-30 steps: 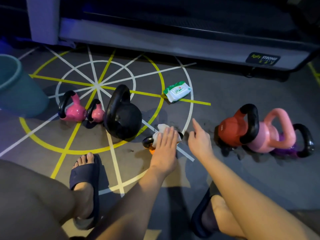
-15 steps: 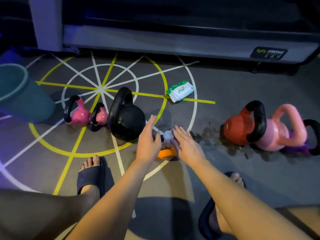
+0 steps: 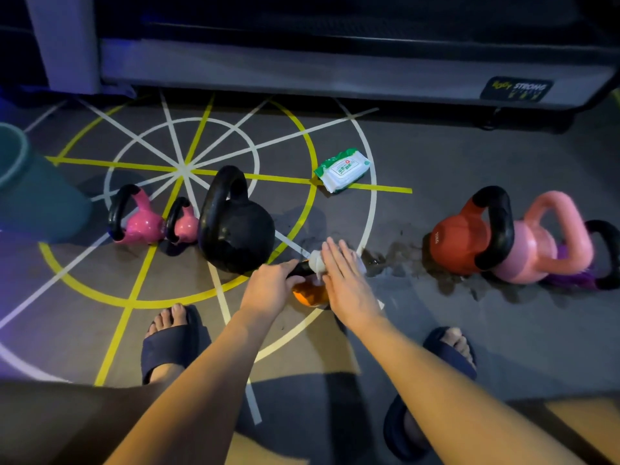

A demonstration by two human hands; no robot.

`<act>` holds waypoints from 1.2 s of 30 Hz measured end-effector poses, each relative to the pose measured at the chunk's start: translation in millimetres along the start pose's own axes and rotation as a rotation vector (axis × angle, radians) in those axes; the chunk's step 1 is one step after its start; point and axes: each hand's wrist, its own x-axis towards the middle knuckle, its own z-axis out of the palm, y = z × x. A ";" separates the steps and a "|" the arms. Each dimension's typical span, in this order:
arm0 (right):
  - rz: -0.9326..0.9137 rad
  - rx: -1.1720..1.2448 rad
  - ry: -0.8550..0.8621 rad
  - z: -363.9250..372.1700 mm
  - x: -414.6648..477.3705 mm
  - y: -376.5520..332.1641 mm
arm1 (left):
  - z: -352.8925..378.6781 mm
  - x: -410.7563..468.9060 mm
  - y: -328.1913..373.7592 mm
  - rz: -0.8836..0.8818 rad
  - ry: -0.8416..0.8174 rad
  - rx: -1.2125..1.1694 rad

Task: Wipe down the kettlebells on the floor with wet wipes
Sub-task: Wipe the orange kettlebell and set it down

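Orange kettlebell, mid-floor, mostly hidden under both hands. L hand is curled round its black handle. R hand lies flat, fingers straight, pressing white wipe on it. Purple kettlebell largely behind pink kettlebell. Machine label reads "Body STRONG"; wipes pack print illegible.

The black kettlebell is plain black all over. Left of it, the bright pink kettlebell and the smaller pink kettlebell have black handles. Right of it are an orange kettlebell with a black handle, a white wipe, a red kettlebell with a black handle, an all pale-pink kettlebell and a black-handled purple kettlebell. Beyond it lies a white-and-green wipes pack. The grey floor bears yellow and white circles and spokes.
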 end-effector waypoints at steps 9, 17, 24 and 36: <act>0.508 0.400 -0.132 -3.9 -11.2 29.4 | -1.5 3.7 0.7 -0.033 -0.040 -0.071; 0.485 0.459 0.043 2.7 1.3 13.7 | 0.0 4.0 -6.8 -0.031 -0.047 -0.109; 0.728 0.576 -0.133 10.8 -4.9 19.8 | 1.5 -0.5 -6.4 -0.014 -0.049 -0.128; 0.913 0.740 -0.021 1.2 -4.0 30.0 | -0.4 5.0 -13.3 0.038 -0.085 -0.125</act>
